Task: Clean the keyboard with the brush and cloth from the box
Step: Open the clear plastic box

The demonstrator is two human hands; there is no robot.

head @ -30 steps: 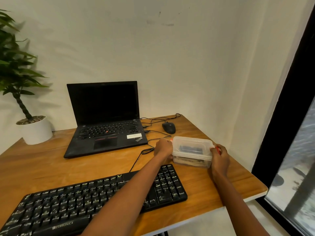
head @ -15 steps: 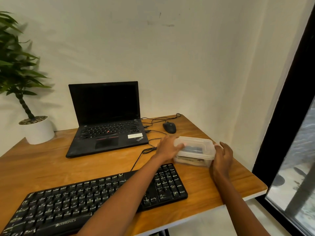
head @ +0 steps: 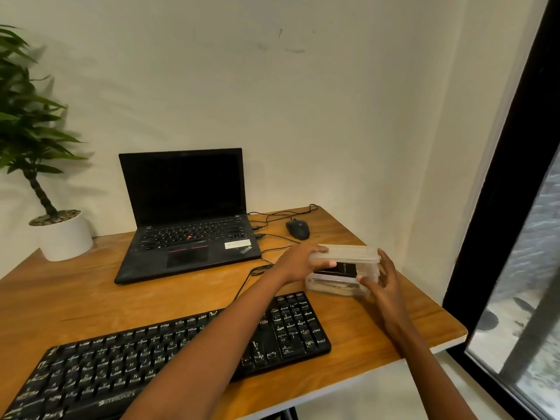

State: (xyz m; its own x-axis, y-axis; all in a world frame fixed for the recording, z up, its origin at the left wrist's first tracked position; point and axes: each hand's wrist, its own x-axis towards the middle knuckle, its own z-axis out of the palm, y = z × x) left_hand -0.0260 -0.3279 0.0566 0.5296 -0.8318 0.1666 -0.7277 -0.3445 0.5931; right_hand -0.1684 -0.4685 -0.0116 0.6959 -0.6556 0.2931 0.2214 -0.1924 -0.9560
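1. The left hand (head: 298,262) is gripping the left end of the clear lid (head: 351,253), with the thumb curled under its near edge. It is holding the lid just above the box (head: 333,287).
2. The right hand (head: 386,286) is holding the box's right end, with the thumb pressing on the near wall and the fingers reaching up the side past the lid.
3. The box is sitting on the table (head: 91,298) between the two hands.
4. A dark item (head: 344,269) is lying inside the box over a pale bundle. Which of them is the brush or the cloth cannot be told.
5. The keyboard (head: 106,368) is lying nearer the person than both hands, and the left forearm is crossing over its right part.
6. Beyond the left hand, a laptop (head: 188,234) is standing open with a dark screen.
7. A mouse (head: 298,229) is resting just past the left hand's fingers, behind the box.
8. A plant pot (head: 66,237) is standing far out to the left of the left hand.
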